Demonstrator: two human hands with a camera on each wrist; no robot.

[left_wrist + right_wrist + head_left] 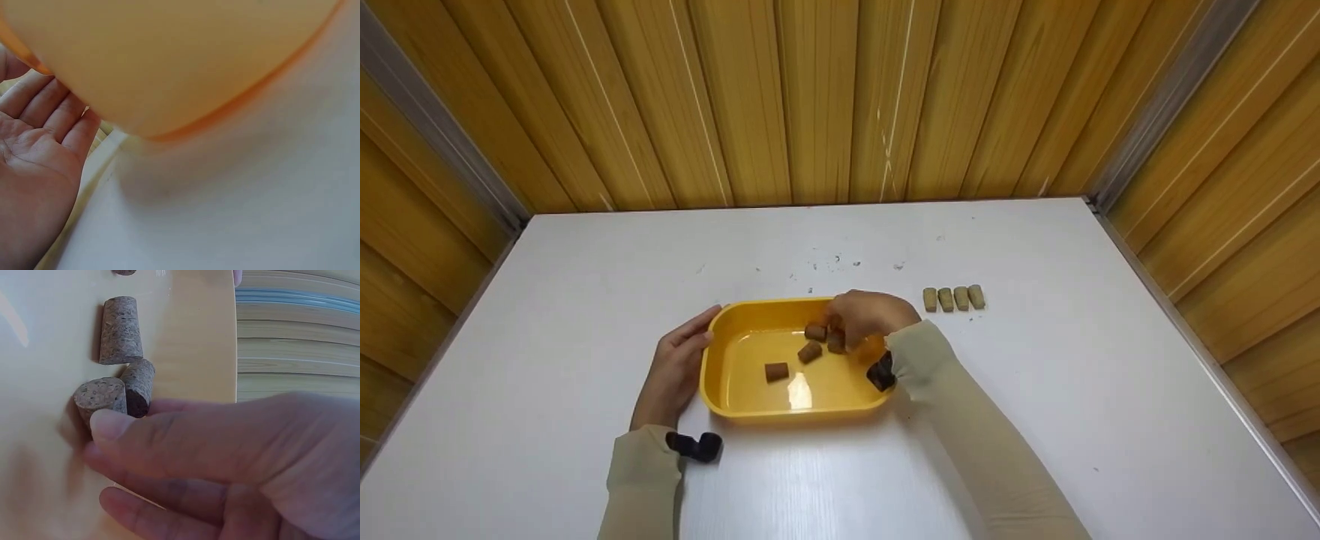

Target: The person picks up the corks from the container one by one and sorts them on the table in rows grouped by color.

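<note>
A yellow plastic tray holds several brown tapered corks, among them one cork lying apart towards the front left. My right hand reaches into the back right of the tray. Thumb and forefinger pinch a cork there, seen best in the right wrist view. Close beside it lie a second cork and a third cork. My left hand rests against the tray's left side from outside, its fingers fairly straight along the wall in the left wrist view.
Several paler corks stand in a neat row on the white table, right of the tray and behind the right forearm. Yellow slatted walls close off the back and sides. Small dark marks dot the tabletop behind the tray.
</note>
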